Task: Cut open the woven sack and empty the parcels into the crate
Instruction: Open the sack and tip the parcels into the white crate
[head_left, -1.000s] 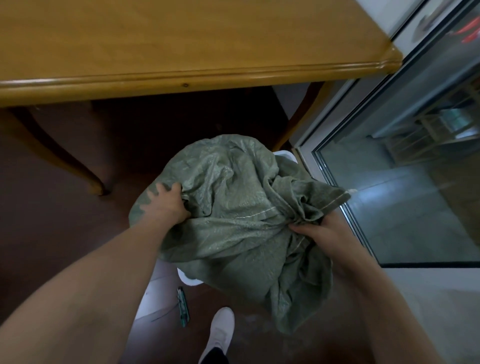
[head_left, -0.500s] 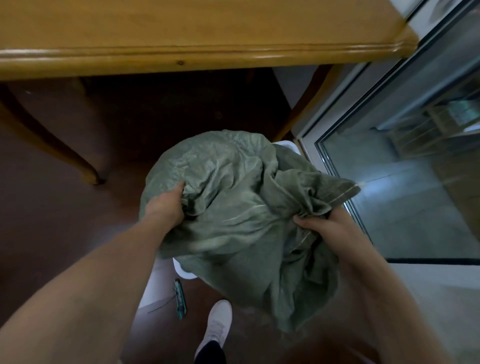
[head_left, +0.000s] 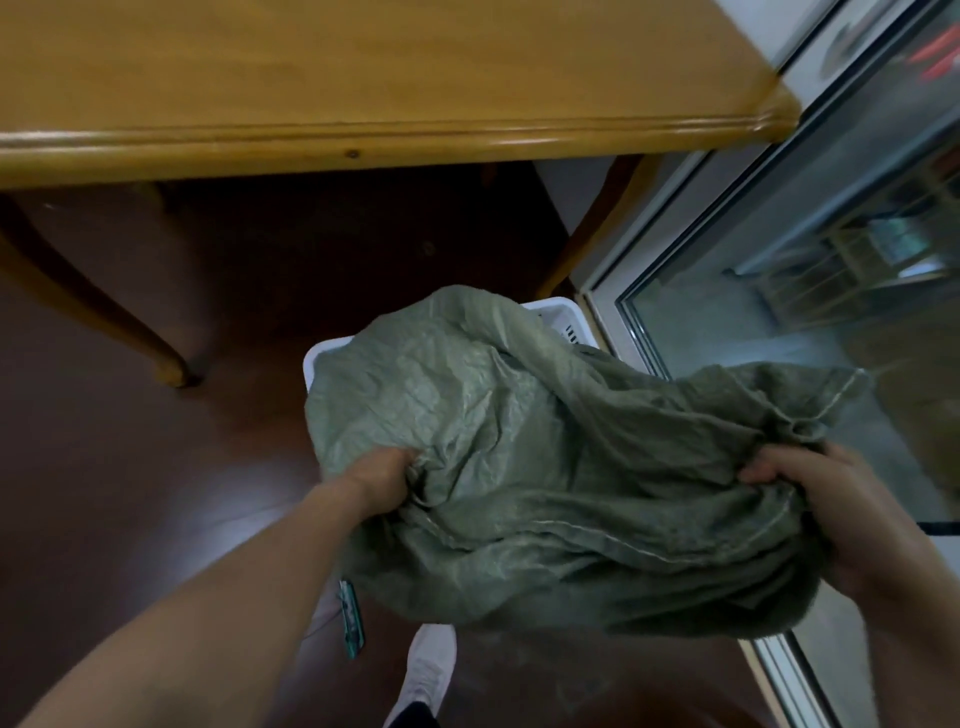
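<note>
Your left hand (head_left: 382, 475) and right hand (head_left: 810, 499) still clutch the sack (head_left: 545, 441), now stretched wider and limper over the crate (head_left: 558, 314), so I'd judge the parcels mostly dumped.

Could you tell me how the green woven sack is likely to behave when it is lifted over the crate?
Probably floppy: the sack creases and sags between the left hand and right hand, which bunch its cloth. It seems light, hanging slack over the white crate. Its sheen suggests it may be slippery.
</note>
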